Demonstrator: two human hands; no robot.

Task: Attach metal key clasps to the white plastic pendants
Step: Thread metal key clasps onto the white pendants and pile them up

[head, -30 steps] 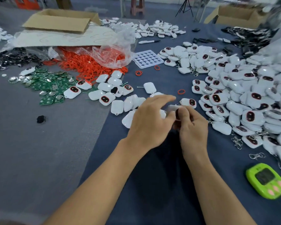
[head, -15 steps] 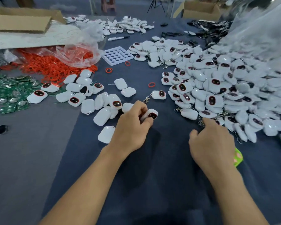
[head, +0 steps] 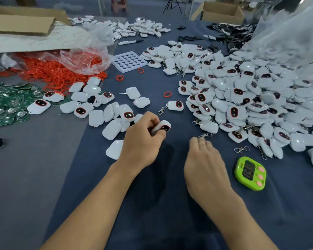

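Countless pendants (head: pixel 233 112) over cloth (head: pixel 287 204) (navy)

A wide table fills the scene, its middle and right under a dark blue cloth (head: pixel 152 204) and its left under a plain grey covering (head: pixel 25 186) that meets the blue along a slanting edge. Past the far edge lies a blue-grey floor (head: pixel 90 4), where the reddish-brown legs of a stool (head: pixel 118 5) and the thin black legs of a tripod (head: pixel 171 6) stand. A cardboard box (head: pixel 222 13) sits open at far right and another brown box (head: pixel 22 22) at far left, all under soft, even light.
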